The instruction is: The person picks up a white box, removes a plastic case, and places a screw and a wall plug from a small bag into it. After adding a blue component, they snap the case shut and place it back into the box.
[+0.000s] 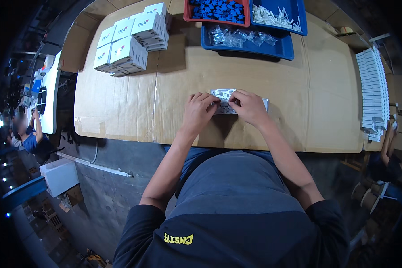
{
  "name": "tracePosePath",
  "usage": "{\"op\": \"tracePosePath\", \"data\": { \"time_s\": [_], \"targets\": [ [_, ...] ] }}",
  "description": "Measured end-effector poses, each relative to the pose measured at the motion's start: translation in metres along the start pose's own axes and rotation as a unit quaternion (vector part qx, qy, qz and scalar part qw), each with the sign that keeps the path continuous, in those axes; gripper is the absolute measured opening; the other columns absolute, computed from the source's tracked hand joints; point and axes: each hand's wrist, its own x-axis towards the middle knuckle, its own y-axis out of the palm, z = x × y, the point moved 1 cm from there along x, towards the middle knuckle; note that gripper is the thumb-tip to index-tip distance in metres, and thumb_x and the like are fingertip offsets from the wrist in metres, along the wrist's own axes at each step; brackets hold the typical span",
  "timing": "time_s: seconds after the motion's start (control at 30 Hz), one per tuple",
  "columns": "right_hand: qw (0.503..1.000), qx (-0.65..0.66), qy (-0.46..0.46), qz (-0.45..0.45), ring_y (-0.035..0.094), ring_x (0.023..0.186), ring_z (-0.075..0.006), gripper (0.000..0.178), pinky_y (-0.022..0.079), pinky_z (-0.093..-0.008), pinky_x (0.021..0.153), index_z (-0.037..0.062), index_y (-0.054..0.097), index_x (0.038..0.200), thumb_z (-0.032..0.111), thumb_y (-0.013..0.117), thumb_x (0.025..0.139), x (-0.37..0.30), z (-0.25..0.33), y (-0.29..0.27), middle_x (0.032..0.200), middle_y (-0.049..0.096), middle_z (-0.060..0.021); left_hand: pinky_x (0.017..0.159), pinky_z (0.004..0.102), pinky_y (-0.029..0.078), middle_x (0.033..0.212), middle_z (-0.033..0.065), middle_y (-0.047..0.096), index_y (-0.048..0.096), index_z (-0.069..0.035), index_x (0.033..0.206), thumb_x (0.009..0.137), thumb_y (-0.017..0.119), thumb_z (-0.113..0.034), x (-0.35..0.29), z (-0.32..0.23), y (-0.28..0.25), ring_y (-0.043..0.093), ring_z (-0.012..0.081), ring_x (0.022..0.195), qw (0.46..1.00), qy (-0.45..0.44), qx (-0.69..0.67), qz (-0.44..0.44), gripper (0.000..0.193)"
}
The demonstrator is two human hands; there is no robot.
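Both my hands meet over a small clear plastic bag (222, 93) with white pieces showing through it, close to the table's near edge. My left hand (199, 111) is closed, thumb and fingertips pinched at the bag's left side. From the right, my right hand (251, 107) pinches the bag with bent fingers. Under and beside the bag lies a flat white box or tray (265, 104), its end showing past my right hand. My fingers hide much of the bag, and its exact contents are too small to make out.
Stacked white boxes (128, 50) stand at the back left of the cardboard-covered table (187, 73). At the back are a red bin (193, 19) of blue pieces, a blue bin (303, 27) of white pieces and a blue tray (254, 52) of clear bags. White boxes (373, 89) line the right.
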Motion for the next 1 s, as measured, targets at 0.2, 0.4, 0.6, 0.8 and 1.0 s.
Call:
{"op": "tracePosePath", "data": {
  "time_s": [0.2,0.4,0.6,0.8,1.0],
  "targets": [
    [0.999,-0.03,-0.018,-0.039,0.069,0.077,-0.0306,0.008,0.054,-0.0421,0.068,0.0076,0.069,0.09,0.015,0.071,0.087,-0.003,0.002,0.009,0.089,0.069,-0.0066,0.094,0.0406,0.046,0.099,0.0055,0.072,0.074,-0.006,0.097,0.08,0.081,-0.017,-0.005,-0.001,-0.004,0.064,0.027,0.098,0.999,0.024,-0.029,0.015,0.021],
    [0.997,-0.047,-0.016,-0.052,0.069,0.078,-0.031,0.008,0.054,-0.0426,0.069,0.0075,0.07,0.088,0.015,0.07,0.087,-0.005,0.005,0.006,0.09,0.069,-0.0061,0.098,0.0423,0.044,0.111,0.0052,0.069,0.071,-0.008,0.101,0.069,0.088,-0.023,-0.011,-0.008,-0.007,0.061,0.028,0.106,0.999,0.027,-0.015,0.028,0.039],
    [0.997,-0.046,-0.058,-0.022,0.071,0.089,-0.0301,0.011,0.056,-0.0435,0.076,0.0067,0.074,0.093,0.017,0.069,0.091,-0.011,0.002,0.0,0.101,0.07,-0.0068,0.101,0.0414,0.043,0.115,0.0046,0.068,0.073,-0.009,0.105,0.067,0.087,-0.015,-0.019,-0.002,0.004,0.059,0.0274,0.11,0.999,0.041,-0.026,0.009,0.041],
    [0.996,-0.077,-0.005,0.046,0.071,0.091,-0.0303,0.011,0.056,-0.0448,0.078,0.0082,0.073,0.097,0.016,0.067,0.092,-0.011,0.007,-0.003,0.106,0.07,-0.007,0.101,0.0424,0.044,0.113,0.0036,0.067,0.072,-0.009,0.108,0.066,0.083,-0.014,-0.023,0.005,0.008,0.06,0.0262,0.11,0.996,0.089,-0.006,-0.012,0.044],
    [0.997,-0.03,0.036,0.064,0.07,0.089,-0.0331,0.011,0.055,-0.045,0.076,0.0078,0.07,0.099,0.016,0.066,0.092,-0.004,0.012,-0.013,0.102,0.07,-0.0098,0.101,0.0412,0.045,0.114,0.0036,0.067,0.072,-0.009,0.11,0.066,0.082,-0.013,-0.021,0.003,0.006,0.06,0.0264,0.111,0.998,0.066,-0.009,-0.002,0.045]
  ]
}}
